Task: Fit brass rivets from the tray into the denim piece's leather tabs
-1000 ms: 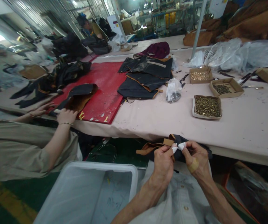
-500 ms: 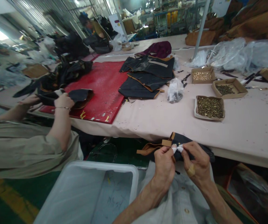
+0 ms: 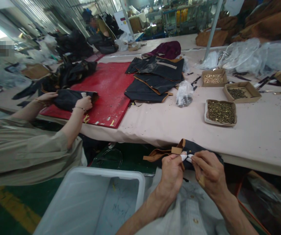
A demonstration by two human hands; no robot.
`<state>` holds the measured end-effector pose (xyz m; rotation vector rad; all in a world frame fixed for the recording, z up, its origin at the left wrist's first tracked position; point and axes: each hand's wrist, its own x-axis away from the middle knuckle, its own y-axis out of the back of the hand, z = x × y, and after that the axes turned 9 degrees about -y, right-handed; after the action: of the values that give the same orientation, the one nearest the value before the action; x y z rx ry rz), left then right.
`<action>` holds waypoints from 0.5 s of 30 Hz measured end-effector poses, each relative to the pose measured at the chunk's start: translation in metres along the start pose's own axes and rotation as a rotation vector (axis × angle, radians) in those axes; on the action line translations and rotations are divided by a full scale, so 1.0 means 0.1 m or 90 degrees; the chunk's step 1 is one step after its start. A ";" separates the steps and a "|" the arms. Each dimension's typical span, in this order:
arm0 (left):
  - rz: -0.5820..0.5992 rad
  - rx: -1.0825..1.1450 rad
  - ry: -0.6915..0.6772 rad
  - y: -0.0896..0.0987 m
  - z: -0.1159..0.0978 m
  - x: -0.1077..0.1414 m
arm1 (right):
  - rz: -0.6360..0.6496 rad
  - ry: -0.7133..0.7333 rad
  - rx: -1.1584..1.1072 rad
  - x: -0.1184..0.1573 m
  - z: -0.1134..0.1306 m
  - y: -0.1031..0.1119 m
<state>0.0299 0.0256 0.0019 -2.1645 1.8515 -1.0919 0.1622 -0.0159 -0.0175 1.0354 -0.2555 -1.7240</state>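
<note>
My left hand (image 3: 171, 171) is closed on the edge of a black bag piece (image 3: 199, 147) with brown lining, at the table's front edge above my lap. A tan tab (image 3: 177, 150) stands up beside the fingers, and a small brass stud shows on the black face. White wrapping covers fingertips of both hands. My right hand (image 3: 210, 169) is pinched closed against the same piece, its fingertips close to those of my left. Whatever sits between its fingers is too small or hidden to make out.
Boxes of small brass studs (image 3: 220, 112) stand on the table (image 3: 165, 122), near a plastic bag (image 3: 184, 94). Black pieces (image 3: 155, 80) lie stacked by a red board (image 3: 106, 88). At left, a co-worker's hands (image 3: 83, 103) hold a black piece. A grey bin (image 3: 81, 171) stands below.
My right hand has turned slightly and shifted a little right, its fingers more curled; my left hand stays nearly still. The co-worker's hands have moved right with their black piece.
</note>
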 end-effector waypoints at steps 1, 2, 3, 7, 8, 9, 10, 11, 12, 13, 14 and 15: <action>0.004 -0.005 0.003 0.00 -0.01 0.00 | -0.002 -0.003 0.012 0.01 0.00 -0.01; 0.006 -0.010 0.005 0.00 -0.02 0.01 | -0.003 -0.010 0.025 0.02 0.00 -0.02; 0.007 -0.015 0.007 -0.01 -0.03 0.01 | -0.003 -0.019 0.037 0.03 0.00 -0.05; 0.008 -0.015 0.011 0.01 -0.04 0.00 | -0.003 -0.072 0.000 0.06 0.00 -0.13; 0.010 -0.011 0.014 0.02 -0.03 0.00 | -0.007 -0.088 -0.032 0.06 0.00 -0.14; 0.011 -0.005 0.018 0.02 -0.03 -0.01 | -0.012 -0.106 -0.068 0.06 0.00 -0.14; 0.013 0.001 0.022 0.02 -0.02 -0.01 | -0.017 -0.127 -0.101 0.05 -0.01 -0.14; 0.014 0.009 0.029 0.03 -0.01 -0.01 | -0.022 -0.153 -0.126 0.05 -0.01 -0.12; 0.015 0.017 0.034 0.02 -0.01 -0.01 | -0.025 -0.181 -0.142 0.04 -0.01 -0.11; 0.014 0.025 0.040 0.02 -0.01 -0.01 | -0.027 -0.204 -0.151 0.04 -0.02 -0.09; 0.014 0.031 0.045 0.01 -0.01 0.00 | -0.029 -0.221 -0.154 0.05 -0.03 -0.08; 0.013 0.035 0.050 0.00 -0.02 0.00 | -0.025 -0.231 -0.155 0.06 -0.04 -0.07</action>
<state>0.0293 0.0264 0.0034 -2.0967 1.8483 -1.2255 0.1599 -0.0165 -0.0273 0.5504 -0.2478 -1.9192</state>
